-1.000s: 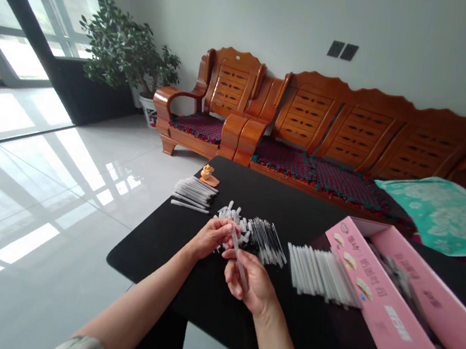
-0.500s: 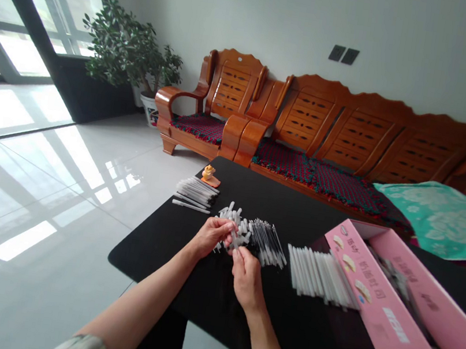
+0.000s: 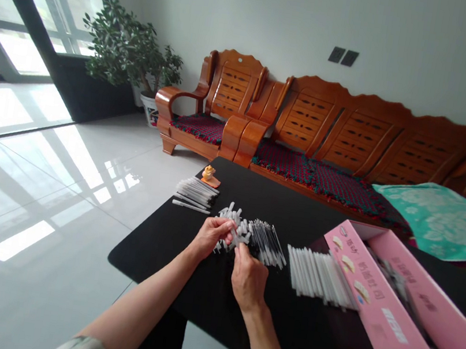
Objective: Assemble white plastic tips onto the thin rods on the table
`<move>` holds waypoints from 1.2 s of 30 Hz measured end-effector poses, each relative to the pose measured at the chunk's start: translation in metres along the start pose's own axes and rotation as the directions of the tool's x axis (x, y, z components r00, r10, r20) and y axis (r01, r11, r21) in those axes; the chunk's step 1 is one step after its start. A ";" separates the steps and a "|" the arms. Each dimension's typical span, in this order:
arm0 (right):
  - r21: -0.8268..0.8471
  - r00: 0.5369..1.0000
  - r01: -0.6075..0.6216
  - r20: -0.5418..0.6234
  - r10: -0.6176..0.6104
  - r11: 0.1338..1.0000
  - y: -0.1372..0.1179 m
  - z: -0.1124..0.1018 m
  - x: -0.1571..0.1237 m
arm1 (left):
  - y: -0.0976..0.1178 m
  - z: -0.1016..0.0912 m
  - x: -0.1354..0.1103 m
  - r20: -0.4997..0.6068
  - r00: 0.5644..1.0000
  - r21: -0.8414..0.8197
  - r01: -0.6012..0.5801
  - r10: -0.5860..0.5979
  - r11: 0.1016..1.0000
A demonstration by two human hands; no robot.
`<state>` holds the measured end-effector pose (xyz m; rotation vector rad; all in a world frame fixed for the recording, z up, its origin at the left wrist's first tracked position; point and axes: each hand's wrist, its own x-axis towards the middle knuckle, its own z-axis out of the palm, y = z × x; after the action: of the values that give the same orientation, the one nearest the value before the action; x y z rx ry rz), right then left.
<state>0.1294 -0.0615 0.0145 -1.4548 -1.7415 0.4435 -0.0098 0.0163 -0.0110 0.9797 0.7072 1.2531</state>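
Note:
Over the black table, my left hand is closed in a pinch on a small whitish pen part. My right hand, fingers curled together, pinches the lower end of the same piece; most of it is hidden by the fingers. Just behind the fingertips lies a loose heap of translucent pen caps. Beside it are dark pen refills in a bundle. Frosted pen barrels lie in a row farther right. Capped white pens are stacked at the table's left edge.
A pink cardboard box with dark items inside stands on the table at right. A small yellow figurine sits behind the white pens. Beyond are a wooden sofa, a turquoise cloth and a potted plant.
My right hand has turned slightly, its back now more toward me and its fingers more curled. My left hand stays almost in place. The piles look unchanged.

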 end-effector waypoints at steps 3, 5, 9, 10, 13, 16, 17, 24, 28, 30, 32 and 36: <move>0.231 0.989 -0.124 0.105 0.102 0.965 -0.002 0.000 0.001 | 0.002 -0.003 0.001 0.019 1.000 -0.011 0.007 -0.007 1.000; 0.506 0.924 -0.353 0.320 0.209 0.787 -0.002 0.000 0.002 | 0.004 -0.004 0.000 0.064 0.998 -0.030 0.028 -0.026 0.999; 0.672 0.823 -0.557 0.524 0.219 0.488 0.001 -0.003 -0.001 | 0.003 -0.003 -0.002 0.109 0.993 -0.045 0.053 -0.048 0.998; 0.664 0.856 -0.505 0.465 0.224 0.551 0.002 -0.003 -0.002 | 0.003 -0.003 -0.001 0.100 0.994 -0.037 0.051 -0.047 0.998; 0.378 0.978 -0.187 0.155 0.137 0.907 0.008 -0.003 -0.009 | 0.004 -0.007 0.004 -0.020 1.000 -0.060 -0.011 0.010 0.998; -0.048 0.999 0.050 0.025 -0.048 0.998 0.016 -0.001 -0.019 | 0.009 -0.016 0.010 -0.203 0.973 -0.101 -0.129 0.107 0.987; -0.115 0.998 0.068 0.007 -0.068 0.991 0.019 -0.001 -0.022 | 0.010 -0.018 0.010 -0.215 0.970 -0.076 -0.137 0.118 0.988; -0.363 0.967 -0.095 -0.254 0.000 0.927 0.055 -0.038 -0.019 | 0.006 -0.015 0.002 -0.141 0.962 0.530 -0.126 0.233 0.838; -0.580 0.895 -0.372 -0.430 0.115 0.725 0.090 -0.085 -0.006 | 0.004 -0.014 0.002 -0.059 0.934 0.815 -0.159 0.352 0.558; -0.651 0.875 -0.426 -0.474 0.102 0.628 0.110 -0.105 -0.001 | 0.003 -0.014 0.002 -0.012 0.922 0.861 -0.187 0.386 0.473; -0.698 0.870 -0.443 -0.487 0.080 0.563 0.129 -0.120 0.002 | 0.001 -0.015 0.003 0.013 0.915 0.878 -0.203 0.403 0.434; -0.749 0.872 -0.416 -0.490 -0.007 0.516 0.151 -0.135 0.006 | -0.001 -0.018 0.004 0.003 0.908 0.896 -0.189 0.420 0.403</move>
<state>0.3302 -0.0438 -0.0074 -2.2396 -1.4132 -0.7273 -0.0240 0.0236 -0.0193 1.9362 1.5120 1.3110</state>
